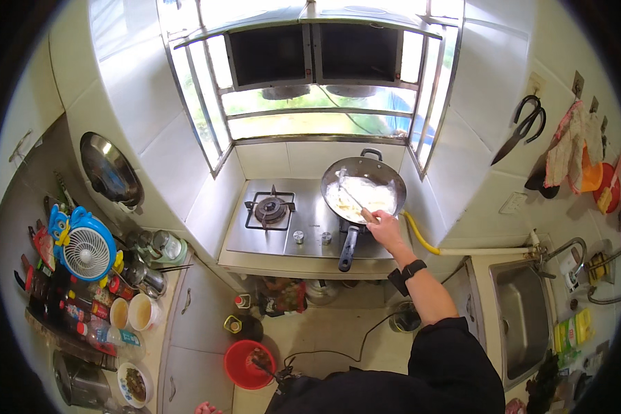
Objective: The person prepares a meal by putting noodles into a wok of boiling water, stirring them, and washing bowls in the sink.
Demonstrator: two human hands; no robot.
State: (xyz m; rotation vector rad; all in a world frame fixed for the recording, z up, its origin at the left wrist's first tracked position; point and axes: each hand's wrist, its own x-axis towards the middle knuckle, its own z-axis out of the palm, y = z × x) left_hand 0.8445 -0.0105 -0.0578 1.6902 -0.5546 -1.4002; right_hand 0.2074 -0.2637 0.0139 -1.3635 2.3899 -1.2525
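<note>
My right hand [385, 229] reaches forward over the stove and grips the wooden handle of a metal spatula [348, 194]. The spatula's blade lies in the pale, egg-like food [364, 196] inside a steel wok [363, 176] on the right burner. The wok's black handle [348, 250] points toward me, just left of my wrist, which wears a black watch [413, 268]. My left hand is out of view.
The left burner [270, 209] of the steel stove is bare. A sink [524, 319] with a tap sits at right. A crowded counter at left holds a blue fan [86, 250], bottles, bowls and jars. A red bucket [247, 366] stands on the floor. Scissors [524, 127] hang on the wall.
</note>
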